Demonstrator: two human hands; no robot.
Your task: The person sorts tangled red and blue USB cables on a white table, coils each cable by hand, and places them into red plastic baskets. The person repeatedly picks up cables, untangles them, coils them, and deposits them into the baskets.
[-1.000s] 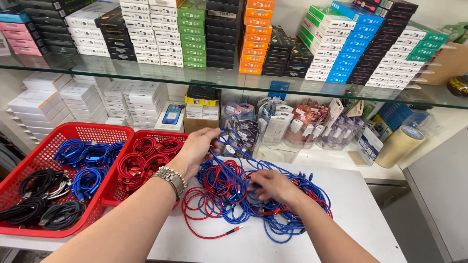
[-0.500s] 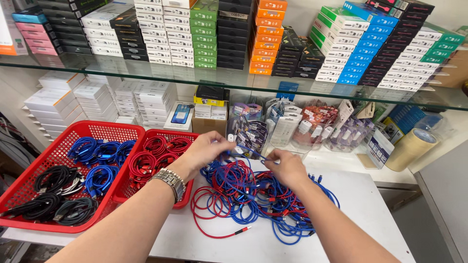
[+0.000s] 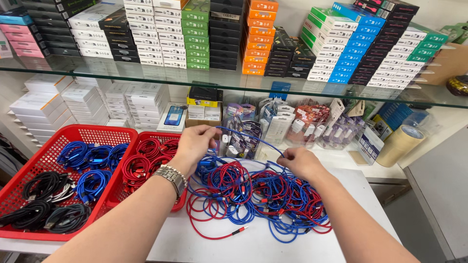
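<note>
A tangled heap of red and blue cables (image 3: 253, 195) lies on the white table (image 3: 263, 246). My left hand (image 3: 195, 142), with a metal watch on the wrist, pinches one end of a blue cable (image 3: 246, 135) that arches up over the heap. My right hand (image 3: 300, 161) pinches the other end of that same blue cable, just above the heap's right half.
Two red baskets stand at the left: the larger (image 3: 29, 195) holds coiled blue and black cables, the smaller (image 3: 146, 160) holds coiled red cables. Packaged goods and a tape roll (image 3: 399, 143) line the back. A glass shelf (image 3: 234, 80) carries stacked boxes above.
Both hands have risen from the heap and drawn apart, pulling one blue cable up into an arch between them.
</note>
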